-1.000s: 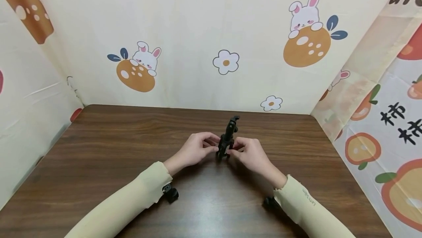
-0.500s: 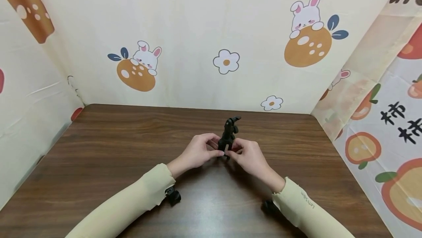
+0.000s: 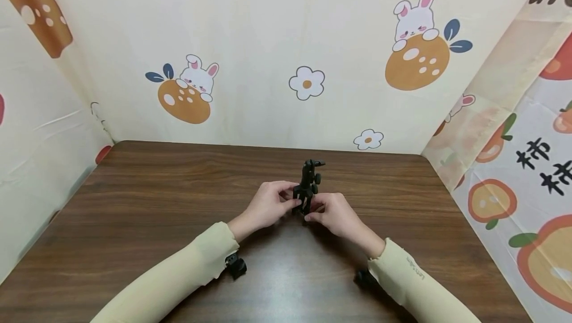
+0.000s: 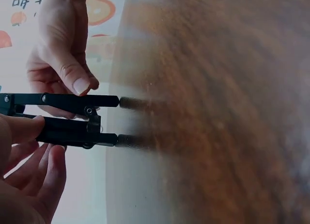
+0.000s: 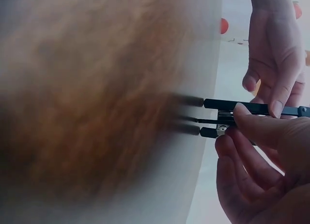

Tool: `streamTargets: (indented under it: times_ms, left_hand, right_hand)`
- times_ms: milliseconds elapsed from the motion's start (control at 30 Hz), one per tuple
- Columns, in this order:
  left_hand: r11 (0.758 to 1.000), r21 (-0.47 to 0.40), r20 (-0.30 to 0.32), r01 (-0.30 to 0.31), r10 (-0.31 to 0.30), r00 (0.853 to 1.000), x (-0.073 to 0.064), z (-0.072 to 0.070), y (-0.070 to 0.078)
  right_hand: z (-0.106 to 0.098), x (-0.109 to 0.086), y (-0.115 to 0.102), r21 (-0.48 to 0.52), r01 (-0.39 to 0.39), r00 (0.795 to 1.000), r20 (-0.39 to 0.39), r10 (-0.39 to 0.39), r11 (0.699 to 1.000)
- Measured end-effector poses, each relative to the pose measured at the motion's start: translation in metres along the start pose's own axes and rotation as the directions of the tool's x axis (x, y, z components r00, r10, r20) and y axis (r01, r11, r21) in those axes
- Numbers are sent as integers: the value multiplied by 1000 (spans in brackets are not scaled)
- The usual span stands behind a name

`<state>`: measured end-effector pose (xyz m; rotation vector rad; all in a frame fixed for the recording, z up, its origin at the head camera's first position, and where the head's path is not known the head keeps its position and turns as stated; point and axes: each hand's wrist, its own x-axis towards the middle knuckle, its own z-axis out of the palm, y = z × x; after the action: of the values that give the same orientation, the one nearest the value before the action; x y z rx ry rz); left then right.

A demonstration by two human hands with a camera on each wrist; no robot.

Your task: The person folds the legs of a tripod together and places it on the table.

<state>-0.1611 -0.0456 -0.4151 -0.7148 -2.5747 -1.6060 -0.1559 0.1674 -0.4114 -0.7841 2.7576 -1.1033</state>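
Note:
A small black tripod [image 3: 308,180] stands upright near the back middle of the table, its legs close together and its top part pointing right. My left hand [image 3: 267,205] holds it from the left, thumb and fingers pinching a leg [image 4: 63,131] in the left wrist view. From the right, my right hand [image 3: 338,215] pinches the lower part of a leg between thumb and fingers. Small metal brackets [image 4: 93,123] show between the legs. In the right wrist view, the leg tips [image 5: 208,132] reach down to the glossy tabletop. My fingers hide part of the legs.
The dark wood-grain table [image 3: 156,189] runs back to a cream cloth backdrop [image 3: 259,30] printed with rabbits, fruit and flowers. Printed cloth [image 3: 527,189] hangs at the right side, and pale cloth at the left. Black cameras [image 3: 236,266] are strapped under both sleeves.
The tripod has turned between my hands, and its top part now points sideways to the right. My right hand has slid slightly lower along the legs; my left thumb has shifted on its leg.

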Motion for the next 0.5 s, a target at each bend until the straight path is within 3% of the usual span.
streamTargets:
  times_ms: [267, 500]
  left_hand:
    - [992, 93, 10, -83, 82, 997, 0, 0, 1]
    - [983, 181, -9, -36, 39, 999, 0, -1, 3]
  right_hand:
    - [1, 2, -2, -81, 48, 999, -14, -49, 996]
    - [3, 5, 0, -104, 95, 994, -53, -100, 990]
